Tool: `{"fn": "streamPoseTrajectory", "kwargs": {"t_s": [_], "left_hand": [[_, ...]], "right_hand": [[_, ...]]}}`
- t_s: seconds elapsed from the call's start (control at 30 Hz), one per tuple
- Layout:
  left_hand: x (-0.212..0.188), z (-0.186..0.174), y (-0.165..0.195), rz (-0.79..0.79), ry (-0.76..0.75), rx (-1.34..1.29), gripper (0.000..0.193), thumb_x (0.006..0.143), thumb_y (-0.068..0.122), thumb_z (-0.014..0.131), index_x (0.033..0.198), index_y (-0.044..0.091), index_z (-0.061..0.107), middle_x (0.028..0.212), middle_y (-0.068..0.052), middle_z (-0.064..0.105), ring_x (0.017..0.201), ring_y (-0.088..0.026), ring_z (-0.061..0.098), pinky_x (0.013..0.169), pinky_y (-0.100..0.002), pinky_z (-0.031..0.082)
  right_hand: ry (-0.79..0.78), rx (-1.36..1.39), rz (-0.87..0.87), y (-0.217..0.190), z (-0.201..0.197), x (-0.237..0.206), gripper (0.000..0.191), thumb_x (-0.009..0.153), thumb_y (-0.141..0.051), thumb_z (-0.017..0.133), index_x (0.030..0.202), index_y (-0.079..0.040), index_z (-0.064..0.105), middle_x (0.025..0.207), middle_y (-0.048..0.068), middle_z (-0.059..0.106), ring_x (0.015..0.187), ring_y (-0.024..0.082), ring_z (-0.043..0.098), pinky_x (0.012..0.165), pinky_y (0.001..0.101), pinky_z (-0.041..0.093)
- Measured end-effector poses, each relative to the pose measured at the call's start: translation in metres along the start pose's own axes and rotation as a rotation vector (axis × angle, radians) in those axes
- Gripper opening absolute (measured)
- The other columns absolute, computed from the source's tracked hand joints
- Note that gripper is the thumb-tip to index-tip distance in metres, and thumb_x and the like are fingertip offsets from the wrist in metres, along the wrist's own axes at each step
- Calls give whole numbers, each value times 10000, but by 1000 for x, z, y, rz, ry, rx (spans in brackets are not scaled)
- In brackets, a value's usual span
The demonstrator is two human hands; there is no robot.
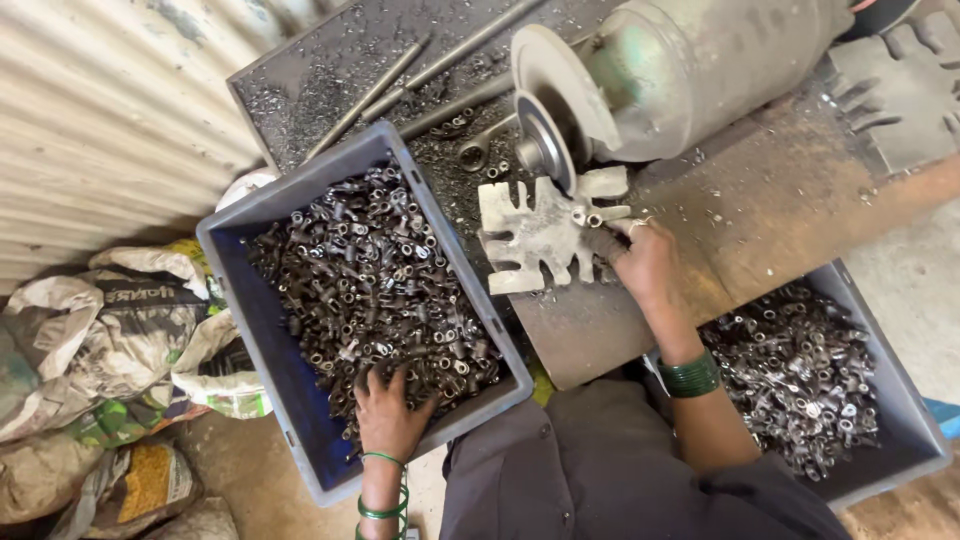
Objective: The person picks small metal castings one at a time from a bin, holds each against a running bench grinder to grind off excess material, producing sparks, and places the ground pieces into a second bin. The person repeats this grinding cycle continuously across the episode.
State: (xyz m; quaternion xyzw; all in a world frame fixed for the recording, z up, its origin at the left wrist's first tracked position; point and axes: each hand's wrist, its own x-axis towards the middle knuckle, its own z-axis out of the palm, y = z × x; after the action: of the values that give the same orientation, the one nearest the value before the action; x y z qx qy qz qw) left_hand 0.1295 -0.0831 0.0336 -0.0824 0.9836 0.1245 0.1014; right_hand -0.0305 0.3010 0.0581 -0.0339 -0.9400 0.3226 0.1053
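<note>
The left hand lies spread, fingers wide, on the heap of small metal fittings filling the blue-grey crate — pressing into the pile, nothing clearly gripped. The right hand reaches up to the notched metal rest before the grinding wheel of the bench grinder, its fingers narrow, pinching one small fitting just beside the wheel. A second crate of fittings sits at the right, under the rusty tabletop.
</note>
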Motion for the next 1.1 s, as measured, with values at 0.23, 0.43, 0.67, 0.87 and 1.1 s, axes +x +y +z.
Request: {"fn": "streamPoseTrajectory", "kwargs": {"t_s": [0.23, 0.43, 0.67, 0.87, 1.1], "left_hand": [[4, -12, 14, -125, -94, 21, 707, 629, 436, 868, 1239, 167, 632, 1344, -169, 502, 1266, -407, 464, 1004, -535, 481], [11, -16, 16, -144, -119, 103, 700, 598, 480, 883, 1181, 169, 654, 1288, -157, 519, 1236, -394, 474, 1000, -544, 473], [8, -15, 17, -218, -118, 130, 669, 610, 531, 871, 1159, 200, 678, 1298, -127, 525, 1247, -370, 475, 1018, -546, 462], [4, -8, 12, -254, -40, -43, 835, 588, 474, 885, 1333, 205, 622, 1277, -219, 464, 1208, -439, 450, 989, -555, 458], [1, -8, 12, -136, -14, -55, 723, 607, 438, 896, 1231, 167, 653, 1329, -213, 455, 1216, -443, 442, 1015, -515, 469]], "right_hand": [[130, -24, -177, 12, 7, 10, 377, 915, -393, 799, 1086, -57, 785, 1001, 257, 721, 931, 434, 670, 826, 478, 538], [78, -18, -150, 23, 8, 12, 351, 920, -349, 812, 1094, -46, 787, 1018, 207, 731, 936, 393, 682, 853, 460, 535], [75, 38, -217, 10, 7, 15, 305, 877, -272, 839, 1045, -26, 775, 1026, 169, 728, 931, 379, 686, 826, 448, 537], [103, 44, -180, 8, 12, 21, 290, 883, -260, 836, 1069, -46, 776, 1069, 172, 728, 950, 378, 702, 836, 442, 552], [122, -52, -199, 16, 17, 26, 306, 851, -266, 842, 1079, -73, 774, 1092, 188, 725, 995, 384, 702, 858, 451, 554]]}}
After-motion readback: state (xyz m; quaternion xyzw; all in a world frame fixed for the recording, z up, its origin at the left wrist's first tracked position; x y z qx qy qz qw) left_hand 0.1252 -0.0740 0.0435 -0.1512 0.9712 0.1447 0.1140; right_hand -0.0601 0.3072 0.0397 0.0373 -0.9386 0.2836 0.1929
